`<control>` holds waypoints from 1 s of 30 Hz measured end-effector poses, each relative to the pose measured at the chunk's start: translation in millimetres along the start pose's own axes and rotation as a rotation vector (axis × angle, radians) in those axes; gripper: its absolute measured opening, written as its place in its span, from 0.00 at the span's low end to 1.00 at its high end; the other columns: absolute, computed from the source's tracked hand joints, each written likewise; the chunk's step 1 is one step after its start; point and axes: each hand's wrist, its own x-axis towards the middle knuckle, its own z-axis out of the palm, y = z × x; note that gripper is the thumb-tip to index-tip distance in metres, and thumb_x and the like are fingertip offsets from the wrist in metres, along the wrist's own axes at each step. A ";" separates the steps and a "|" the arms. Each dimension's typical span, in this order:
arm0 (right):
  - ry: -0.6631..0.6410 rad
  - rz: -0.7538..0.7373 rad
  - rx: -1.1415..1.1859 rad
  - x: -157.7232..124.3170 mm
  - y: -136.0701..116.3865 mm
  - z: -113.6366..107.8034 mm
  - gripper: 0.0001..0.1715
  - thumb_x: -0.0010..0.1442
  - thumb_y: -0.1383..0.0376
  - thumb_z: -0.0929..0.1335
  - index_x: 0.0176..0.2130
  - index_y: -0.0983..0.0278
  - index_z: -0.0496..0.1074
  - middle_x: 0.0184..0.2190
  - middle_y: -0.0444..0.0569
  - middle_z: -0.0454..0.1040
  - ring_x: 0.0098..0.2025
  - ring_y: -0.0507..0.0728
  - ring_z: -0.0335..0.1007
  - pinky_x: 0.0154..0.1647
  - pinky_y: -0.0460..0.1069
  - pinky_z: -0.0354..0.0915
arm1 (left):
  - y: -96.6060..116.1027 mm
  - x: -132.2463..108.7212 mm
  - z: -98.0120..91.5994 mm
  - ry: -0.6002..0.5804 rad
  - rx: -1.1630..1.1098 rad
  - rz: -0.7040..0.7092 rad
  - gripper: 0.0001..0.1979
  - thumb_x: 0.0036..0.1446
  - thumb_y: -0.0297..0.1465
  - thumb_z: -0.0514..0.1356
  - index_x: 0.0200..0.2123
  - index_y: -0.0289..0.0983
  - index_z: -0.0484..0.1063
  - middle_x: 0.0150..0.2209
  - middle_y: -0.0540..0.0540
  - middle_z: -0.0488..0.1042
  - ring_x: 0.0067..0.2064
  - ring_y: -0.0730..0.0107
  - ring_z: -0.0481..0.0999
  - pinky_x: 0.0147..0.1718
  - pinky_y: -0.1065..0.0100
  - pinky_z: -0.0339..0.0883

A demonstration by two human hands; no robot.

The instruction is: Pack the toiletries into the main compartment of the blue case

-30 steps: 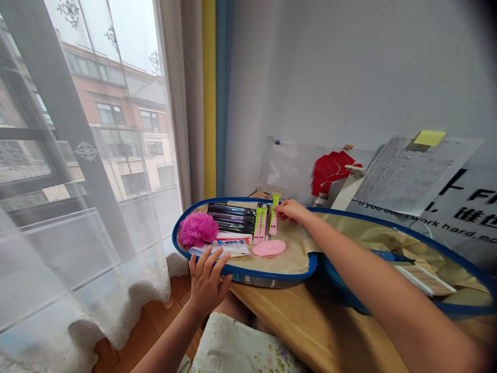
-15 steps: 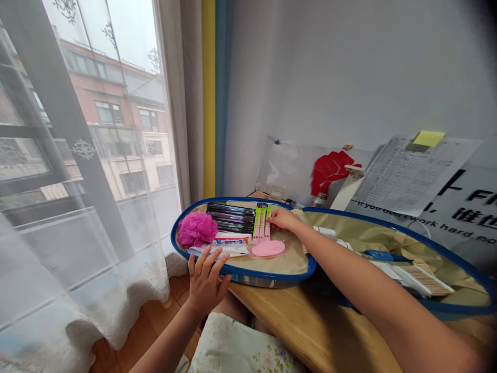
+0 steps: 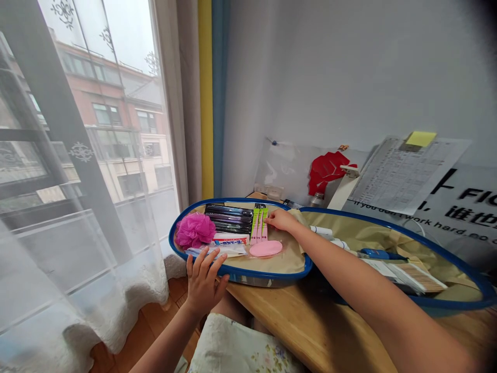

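My right hand (image 3: 281, 220) reaches into the left half of an open blue-rimmed case (image 3: 267, 284). Its fingertips pinch the right edge of a slim green-and-pink stick packet (image 3: 264, 228), the rightmost of three lying side by side. My left hand (image 3: 205, 282) rests on the near rim, fingers spread and holding nothing. Around them lie several dark packaged toothbrush-like sticks (image 3: 229, 218), a magenta bath puff (image 3: 194, 230), a toothpaste box or tube (image 3: 231, 240), a clear-wrapped white item (image 3: 229, 250) and a pink oval pad (image 3: 266, 248).
The case's right half (image 3: 476, 280) lies open on the wooden desk (image 3: 279, 305), holding white tubes (image 3: 322, 230), a blue-handled item (image 3: 382, 254) and a striped packet (image 3: 421, 277). Behind are a metal-capped bottle (image 3: 317, 199) and papers (image 3: 411, 173) on the wall. Sheer curtains (image 3: 116, 248) hang left.
The view has shifted slightly. The rightmost packet now lies closer and more evenly beside the other two, with my right fingers still at it. My left hand stays on the rim.
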 end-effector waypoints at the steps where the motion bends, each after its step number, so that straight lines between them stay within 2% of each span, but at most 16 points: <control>1: 0.012 0.000 0.023 0.2 0.5 -2.0 0.18 0.63 0.55 0.64 0.46 0.65 0.70 0.44 0.49 0.72 0.41 0.52 0.70 0.43 0.53 0.69 | -0.1 0.0 0.0 -0.002 0.001 0.000 0.18 0.60 0.34 0.53 0.52 0.40 0.70 0.49 0.41 0.74 0.60 0.56 0.63 0.63 0.51 0.38; 3: 0.049 0.002 0.079 0.5 4.0 -12.1 0.18 0.63 0.55 0.64 0.46 0.65 0.70 0.43 0.49 0.72 0.41 0.52 0.70 0.42 0.52 0.69 | -0.2 0.2 0.0 -0.002 0.002 0.000 0.18 0.60 0.34 0.52 0.52 0.40 0.69 0.49 0.41 0.74 0.60 0.56 0.64 0.63 0.51 0.38; 6: 0.158 0.014 0.175 -0.6 19.3 -42.4 0.20 0.63 0.55 0.64 0.47 0.66 0.69 0.41 0.49 0.73 0.38 0.51 0.71 0.39 0.51 0.70 | 0.0 1.0 -0.1 0.002 0.000 0.003 0.18 0.60 0.34 0.52 0.52 0.40 0.70 0.48 0.41 0.74 0.59 0.57 0.64 0.63 0.51 0.38; 10: 0.312 0.074 0.232 -8.9 60.9 -88.6 0.20 0.64 0.56 0.63 0.49 0.66 0.67 0.41 0.48 0.72 0.36 0.50 0.71 0.36 0.49 0.70 | 0.2 1.6 -0.3 0.005 0.001 0.003 0.18 0.60 0.34 0.53 0.52 0.39 0.70 0.49 0.41 0.74 0.59 0.57 0.63 0.63 0.52 0.37; 13: 0.290 0.124 0.182 -19.5 98.4 -104.1 0.20 0.63 0.56 0.64 0.49 0.67 0.67 0.41 0.48 0.72 0.37 0.50 0.71 0.36 0.49 0.70 | -0.5 0.8 -0.2 0.001 0.009 0.006 0.18 0.60 0.34 0.53 0.53 0.40 0.69 0.49 0.41 0.74 0.60 0.56 0.63 0.63 0.51 0.38; 17: 0.116 0.141 0.047 -36.3 141.4 -96.1 0.16 0.63 0.58 0.64 0.47 0.65 0.69 0.43 0.49 0.72 0.40 0.51 0.71 0.42 0.51 0.70 | -1.7 -0.5 0.3 0.001 0.004 0.010 0.19 0.60 0.34 0.53 0.54 0.40 0.68 0.49 0.41 0.74 0.60 0.56 0.63 0.63 0.51 0.37; 21: -0.065 0.099 -0.074 -54.8 168.4 -77.6 0.13 0.63 0.60 0.65 0.44 0.64 0.71 0.46 0.50 0.72 0.45 0.52 0.69 0.47 0.53 0.68 | -0.6 0.2 0.5 0.008 -0.001 0.012 0.19 0.61 0.35 0.53 0.55 0.40 0.68 0.49 0.41 0.74 0.61 0.56 0.62 0.63 0.51 0.37; 25: -0.136 0.056 -0.128 -66.0 178.1 -65.1 0.12 0.63 0.61 0.65 0.44 0.62 0.71 0.48 0.50 0.71 0.47 0.52 0.69 0.50 0.53 0.67 | 1.4 2.0 0.0 0.018 -0.004 0.014 0.18 0.61 0.34 0.52 0.53 0.39 0.68 0.47 0.40 0.74 0.61 0.57 0.61 0.64 0.51 0.37; 30: -0.175 0.016 -0.125 -63.4 176.7 -62.2 0.14 0.62 0.61 0.65 0.47 0.64 0.70 0.49 0.50 0.71 0.48 0.54 0.69 0.51 0.55 0.66 | 1.0 2.3 -0.4 0.015 -0.004 0.016 0.18 0.60 0.34 0.53 0.53 0.39 0.68 0.48 0.41 0.74 0.61 0.57 0.61 0.64 0.51 0.37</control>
